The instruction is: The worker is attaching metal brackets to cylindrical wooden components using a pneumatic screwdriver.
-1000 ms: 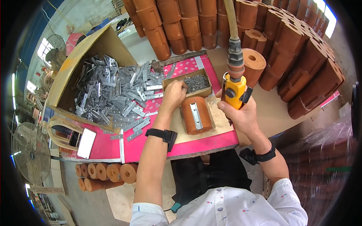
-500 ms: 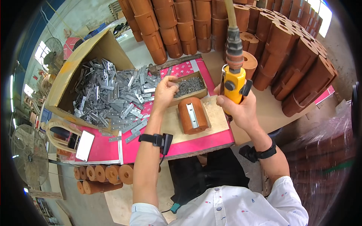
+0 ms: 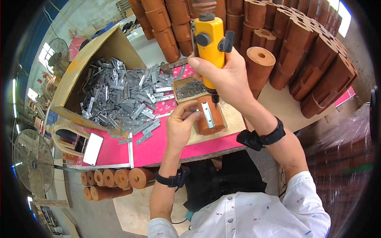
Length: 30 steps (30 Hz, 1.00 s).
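On the pink work table (image 3: 119, 152), directly in front of the person, a reddish-brown wooden block (image 3: 210, 116) lies on its side with a flat metal plate (image 3: 207, 115) seated along its top face.

The right hand (image 3: 227, 77) is closed around the body of a yellow power screwdriver (image 3: 210, 39), held upright. The tool's bit points down and ends just above the far end of the metal plate.

The left hand (image 3: 181, 126) rests beside the near-left side of the wooden block. Its fingertips (image 3: 193, 115) are pinched together at the block's edge, close to the plate; whether they hold a small part cannot be told. Each wrist carries a black strap.

Just behind the block sits a small cardboard tray of dark screws (image 3: 189, 89). To its left, a large open cardboard box (image 3: 85, 65) lies tipped, with a heap of grey metal brackets (image 3: 119, 93) spilling from it onto the table. A white rectangular card (image 3: 93, 148) lies near the table's left front corner.

Stacks of round wooden cylinders (image 3: 301, 51) stand behind and to the right of the work area. More cylinders (image 3: 119, 180) lie under the table's front edge. A floor fan (image 3: 33, 162) stands at far left.
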### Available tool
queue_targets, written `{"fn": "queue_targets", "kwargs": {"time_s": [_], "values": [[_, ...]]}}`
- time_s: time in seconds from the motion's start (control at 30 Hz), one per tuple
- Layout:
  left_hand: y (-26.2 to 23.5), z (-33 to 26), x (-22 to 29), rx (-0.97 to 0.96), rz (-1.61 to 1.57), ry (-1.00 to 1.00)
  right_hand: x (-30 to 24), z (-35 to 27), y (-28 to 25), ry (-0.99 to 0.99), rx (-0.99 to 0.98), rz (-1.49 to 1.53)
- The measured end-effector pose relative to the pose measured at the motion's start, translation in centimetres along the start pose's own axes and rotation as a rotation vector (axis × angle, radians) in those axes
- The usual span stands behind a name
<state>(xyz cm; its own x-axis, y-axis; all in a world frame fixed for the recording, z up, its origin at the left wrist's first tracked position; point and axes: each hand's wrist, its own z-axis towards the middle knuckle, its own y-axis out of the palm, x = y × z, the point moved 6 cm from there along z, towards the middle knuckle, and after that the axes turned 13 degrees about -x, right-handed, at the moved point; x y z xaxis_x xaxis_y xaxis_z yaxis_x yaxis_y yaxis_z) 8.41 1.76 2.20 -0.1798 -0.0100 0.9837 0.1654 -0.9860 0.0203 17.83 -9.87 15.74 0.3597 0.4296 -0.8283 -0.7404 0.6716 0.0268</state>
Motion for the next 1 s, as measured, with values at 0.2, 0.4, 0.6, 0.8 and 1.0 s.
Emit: {"fn": "queue_targets", "kwargs": {"time_s": [0.2,0.4,0.6,0.8,1.0], "values": [[0.8,-0.2,-0.6,0.012,0.046,0.043,0.3,0.7,1.7,-0.027,0.019,0.018],[1.2,0.0,-0.6,0.023,0.016,0.034,0.6,0.6,1.9,-0.007,0.016,0.017],[1.4,0.1,-0.8,0.026,-0.005,0.045,0.7,0.6,1.7,-0.060,0.007,-0.066],[1.5,0.1,-0.9,0.030,-0.080,0.060,1.2,0.6,1.5,-0.006,0.035,-0.006],[0.7,0.8,-0.7,0.057,0.067,0.080,1.0,0.8,1.7,-0.045,0.038,-0.024]]}}
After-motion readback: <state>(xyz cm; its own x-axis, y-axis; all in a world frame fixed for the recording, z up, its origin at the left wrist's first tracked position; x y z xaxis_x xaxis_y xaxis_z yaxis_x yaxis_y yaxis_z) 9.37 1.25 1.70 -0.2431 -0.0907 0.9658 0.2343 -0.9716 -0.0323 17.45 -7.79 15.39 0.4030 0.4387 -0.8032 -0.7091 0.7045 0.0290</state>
